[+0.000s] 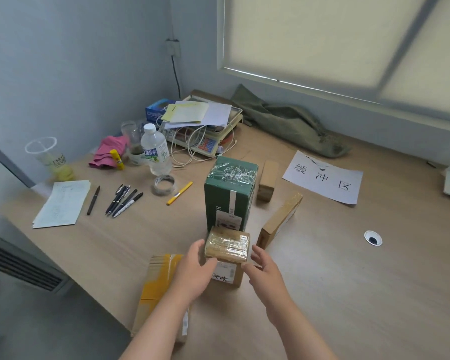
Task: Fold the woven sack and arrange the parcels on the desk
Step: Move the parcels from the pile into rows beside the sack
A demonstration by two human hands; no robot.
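Observation:
A small brown taped box (227, 246) stands upright on the desk (348, 281) in front of me. My left hand (192, 271) cups its left side with the thumb across the label. My right hand (264, 268) hovers open at its right edge, fingers spread. Right behind it stands a tall green box (229, 196). A little brown box (268, 180) and a flat brown parcel (281, 219) on its edge are to the right. A yellow-taped parcel (157, 287) lies under my left forearm at the desk edge. The green woven sack (291, 123) lies crumpled below the window.
A paper sign (322, 178) lies at the right rear. On the left are a water bottle (155, 152), tape roll (164, 184), yellow marker (179, 193), several pens (122, 200), a notepad (61, 203) and a scale (203, 136) under papers. A cable hole (373, 238) is on the right.

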